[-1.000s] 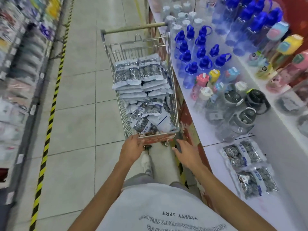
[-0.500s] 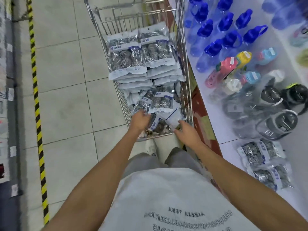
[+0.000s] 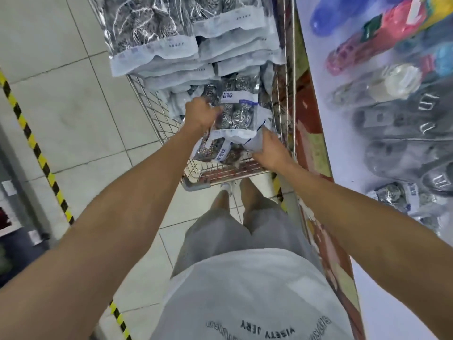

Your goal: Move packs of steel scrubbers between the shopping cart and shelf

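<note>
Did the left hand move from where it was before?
Yes. The left hand went from the near rim of the metal wire shopping cart forward into the basket, and now grips a clear plastic pack of steel scrubbers.

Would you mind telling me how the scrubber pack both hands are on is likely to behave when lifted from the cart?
The scrubber pack is a thin plastic bag, probably floppy: its white end bends at the right hand. Its glossy film may be slippery, so the left hand helps. Coiled scrubbers show through, so it is probably light.
</note>
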Available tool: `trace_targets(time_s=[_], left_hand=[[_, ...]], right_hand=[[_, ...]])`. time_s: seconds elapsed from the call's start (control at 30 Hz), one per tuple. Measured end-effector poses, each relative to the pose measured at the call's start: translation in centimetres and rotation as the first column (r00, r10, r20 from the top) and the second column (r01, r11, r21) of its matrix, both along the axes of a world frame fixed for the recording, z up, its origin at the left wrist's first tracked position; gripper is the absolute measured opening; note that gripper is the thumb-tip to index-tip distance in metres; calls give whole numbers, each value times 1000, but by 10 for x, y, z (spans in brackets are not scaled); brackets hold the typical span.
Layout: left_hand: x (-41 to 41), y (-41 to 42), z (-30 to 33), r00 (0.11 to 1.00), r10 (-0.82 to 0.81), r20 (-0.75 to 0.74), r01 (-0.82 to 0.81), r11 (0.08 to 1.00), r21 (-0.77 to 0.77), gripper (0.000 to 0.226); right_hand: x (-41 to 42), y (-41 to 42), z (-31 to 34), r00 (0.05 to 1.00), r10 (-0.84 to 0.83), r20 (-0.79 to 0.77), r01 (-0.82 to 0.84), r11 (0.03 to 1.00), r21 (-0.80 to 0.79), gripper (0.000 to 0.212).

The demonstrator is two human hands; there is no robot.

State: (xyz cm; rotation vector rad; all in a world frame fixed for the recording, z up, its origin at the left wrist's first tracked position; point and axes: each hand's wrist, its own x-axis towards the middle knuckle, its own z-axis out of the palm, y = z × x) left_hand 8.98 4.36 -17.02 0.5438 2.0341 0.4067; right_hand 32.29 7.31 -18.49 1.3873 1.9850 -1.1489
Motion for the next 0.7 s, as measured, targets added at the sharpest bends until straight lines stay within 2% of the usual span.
trace_targets(time_s=[0.13, 0.23, 0.4, 0.5, 0.63, 0.7], left_hand=[[-1, 9, -17, 979, 62, 195, -48, 996, -77, 50], [-2, 14, -22, 948, 148, 282, -127, 988, -90, 63], [-14, 9, -20, 860, 374, 348, -370, 926, -81, 52], [-27, -6, -17, 849, 371, 375, -368, 926, -83, 42], [-44, -30, -15, 842, 370, 392, -380, 923, -56, 47], [-47, -41, -11, 839, 378, 391, -402, 916, -22, 48]], right_hand=[[-7, -4, -34, 1000, 11, 24, -10, 1000, -11, 115], [-7, -13, -49, 999, 21, 44, -25, 995, 94, 122], [-20, -12, -61, 995, -61, 81, 45, 983, 179, 120], [-30, -5, -64, 994, -83, 76, 68, 981, 183, 120], [-28, -2, -66, 997, -62, 51, 51, 979, 197, 111], [-23, 0, -63, 995, -95, -18, 97, 976, 194, 105]])
